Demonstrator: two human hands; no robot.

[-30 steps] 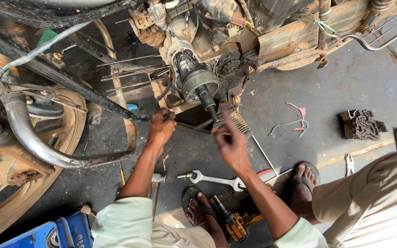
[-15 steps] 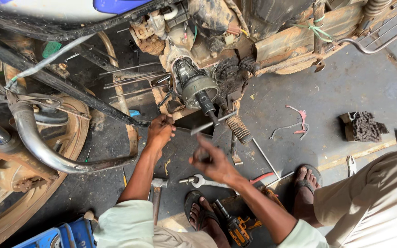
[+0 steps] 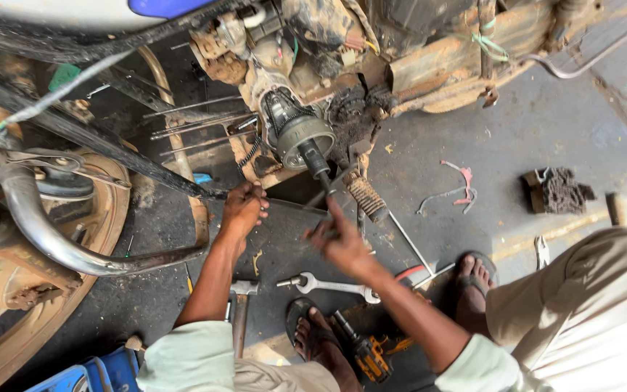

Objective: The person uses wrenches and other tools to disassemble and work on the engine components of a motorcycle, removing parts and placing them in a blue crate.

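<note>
Under a propped motorbike, left hand grips a frame bar; right hand, blurred, finger out, grip unclear, nears the hub shaft; steadying the shaft seems underway

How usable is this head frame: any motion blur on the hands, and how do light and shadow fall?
Head view: right hand smeared by motion, its fingers indistinct; left hand sharper, on a dark frame bar. Concrete floor at right brightly lit; the area under the vehicle left of the hub is dim. Wide-angle bending shows at the edges.
</note>
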